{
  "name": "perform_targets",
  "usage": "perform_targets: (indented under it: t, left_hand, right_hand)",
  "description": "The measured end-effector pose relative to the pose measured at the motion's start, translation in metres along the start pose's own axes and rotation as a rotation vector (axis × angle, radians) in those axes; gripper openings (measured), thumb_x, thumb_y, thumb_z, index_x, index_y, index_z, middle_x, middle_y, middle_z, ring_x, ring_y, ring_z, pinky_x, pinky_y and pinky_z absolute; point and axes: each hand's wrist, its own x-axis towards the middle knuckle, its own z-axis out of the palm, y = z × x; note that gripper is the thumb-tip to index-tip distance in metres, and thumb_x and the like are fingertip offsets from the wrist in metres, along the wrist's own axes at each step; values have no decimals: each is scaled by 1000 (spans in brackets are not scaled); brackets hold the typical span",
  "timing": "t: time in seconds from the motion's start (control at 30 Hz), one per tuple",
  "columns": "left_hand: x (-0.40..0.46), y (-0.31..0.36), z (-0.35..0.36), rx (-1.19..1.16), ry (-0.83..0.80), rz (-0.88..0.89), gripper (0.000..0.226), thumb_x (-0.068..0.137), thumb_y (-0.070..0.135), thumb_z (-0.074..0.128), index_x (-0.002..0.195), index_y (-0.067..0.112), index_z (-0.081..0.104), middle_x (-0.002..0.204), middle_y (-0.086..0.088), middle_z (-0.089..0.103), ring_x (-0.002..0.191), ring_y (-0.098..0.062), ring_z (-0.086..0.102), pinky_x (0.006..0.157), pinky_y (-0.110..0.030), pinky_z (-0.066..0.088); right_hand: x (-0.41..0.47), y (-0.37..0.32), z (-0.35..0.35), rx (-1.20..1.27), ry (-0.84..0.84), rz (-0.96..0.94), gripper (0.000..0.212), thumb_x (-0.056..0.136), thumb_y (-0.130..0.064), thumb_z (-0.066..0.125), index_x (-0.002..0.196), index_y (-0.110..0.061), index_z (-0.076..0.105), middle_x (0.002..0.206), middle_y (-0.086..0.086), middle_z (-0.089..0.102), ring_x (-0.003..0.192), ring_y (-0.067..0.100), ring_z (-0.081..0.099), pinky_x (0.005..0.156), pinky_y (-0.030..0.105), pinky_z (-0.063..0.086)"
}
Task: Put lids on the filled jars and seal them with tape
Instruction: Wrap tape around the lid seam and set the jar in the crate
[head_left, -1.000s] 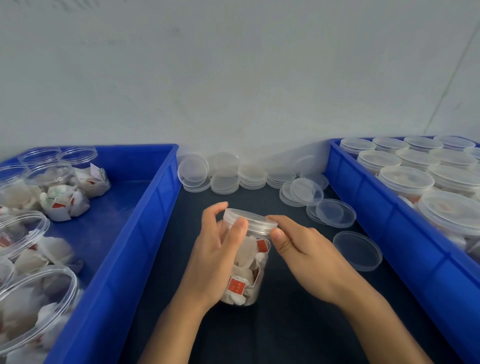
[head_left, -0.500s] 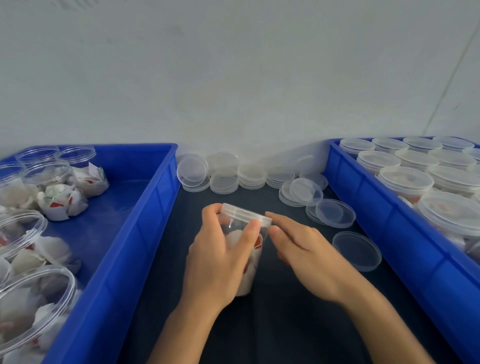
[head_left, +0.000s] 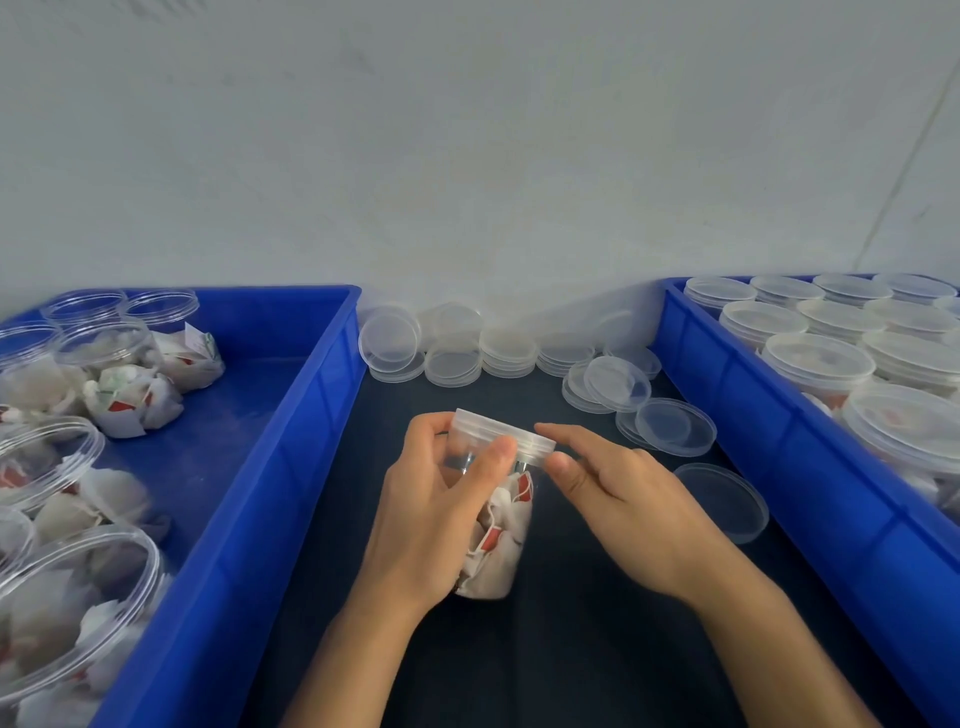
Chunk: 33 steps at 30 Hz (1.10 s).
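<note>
Head view: loose lids (head_left: 670, 426) lie beside right crate (head_left: 779, 457).

Two hands: left hand (head_left: 431, 519), right hand (head_left: 631, 504). One lidded jar (head_left: 498, 525) between them, one lid (head_left: 506, 435) on it. Two blue bins: left bin (head_left: 291, 457), right bin (head_left: 810, 478). The left bin holds at least seven open jars (head_left: 109, 374) stuffed with white packets; edges cut off, exact count unclear. The right bin holds lidded jars (head_left: 818, 364), about ten or more visible, the frame crops the rest. Loose lids (head_left: 667, 426) on the dark mat (head_left: 571, 649): roughly six short stacks along the wall, about three single or leaning ones near the right bin, and one lying apart (head_left: 722, 501). Lids per stack too small to count.
</note>
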Motion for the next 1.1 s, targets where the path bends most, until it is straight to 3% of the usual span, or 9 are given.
perform_targets:
  t: [0.1, 0.23, 0.4, 0.53, 0.63, 0.77, 0.83, 0.97, 1.1]
  left_hand:
    - [1, 0, -2, -47, -53, 7, 58, 79, 67, 70, 122, 30, 62, 113, 12, 77, 106, -8, 75, 86, -30, 59]
    - [1, -3, -3, -116, -116, 18, 47, 90, 52, 71, 123, 19, 62, 112, 9, 77, 106, -8, 75, 83, -16, 56]
    - [1, -7, -2, 4, -127, 21, 55, 89, 77, 48, 119, 32, 58, 115, 15, 71, 110, -4, 69, 87, -25, 55]
    - [1, -3, 0, 178, 54, 100, 55, 84, 83, 46, 124, 45, 51, 118, 34, 61, 108, 9, 64, 77, -13, 54]
    - [-2, -1, 5, 247, 201, 177, 45, 90, 77, 49, 119, 43, 57, 113, 30, 65, 103, 6, 68, 77, -17, 57]
    - [-5, 2, 14, 335, 94, 85, 52, 79, 88, 52, 121, 58, 41, 115, 37, 61, 106, 16, 60, 84, -22, 53]
    - [-6, 1, 14, 349, 74, 85, 61, 76, 90, 56, 124, 56, 39, 119, 31, 63, 107, 9, 63, 86, -28, 56]
    - [-3, -2, 8, 274, 91, 71, 53, 80, 84, 58, 120, 51, 44, 113, 21, 70, 100, 0, 70, 87, -41, 61]
    - [2, -3, -2, 209, 98, 8, 49, 77, 85, 59, 113, 53, 48, 109, 23, 71, 97, 1, 71, 89, -43, 59]
  right_hand:
    - [-1, 1, -2, 85, -38, 9, 64, 93, -79, 22, 140, -50, 53, 107, -15, 72, 105, 10, 64, 94, 46, 53]
    - [-2, 1, -2, 218, -89, -11, 65, 92, -84, 29, 91, -27, 60, 79, -1, 59, 78, 24, 56, 80, 58, 51]
    - [-3, 3, 1, 271, -73, -47, 63, 93, -82, 34, 89, -26, 63, 72, -6, 46, 67, 10, 41, 67, 47, 40]
    - [-2, 0, 4, 270, -31, -28, 65, 95, -81, 34, 84, -20, 55, 68, -9, 39, 63, 8, 36, 64, 38, 33]
    - [-1, -3, 6, 229, 3, -2, 66, 99, -77, 34, 84, -16, 54, 63, -7, 39, 59, 7, 35, 61, 36, 33]
    - [-3, -10, 7, 164, 32, 21, 63, 100, -75, 31, 82, -20, 56, 65, -2, 51, 58, 8, 43, 61, 34, 40]
    - [-4, -11, 5, 153, 16, 23, 61, 101, -73, 29, 88, -23, 61, 75, -1, 62, 66, 10, 54, 68, 37, 48]
    - [-5, -6, 3, 305, -62, -7, 34, 111, -50, 39, 89, -38, 62, 72, -8, 55, 68, 9, 48, 74, 45, 45]
    - [-3, -1, 3, 266, 1, -26, 29, 111, -42, 41, 132, -54, 57, 90, -5, 68, 79, 11, 62, 75, 39, 53]
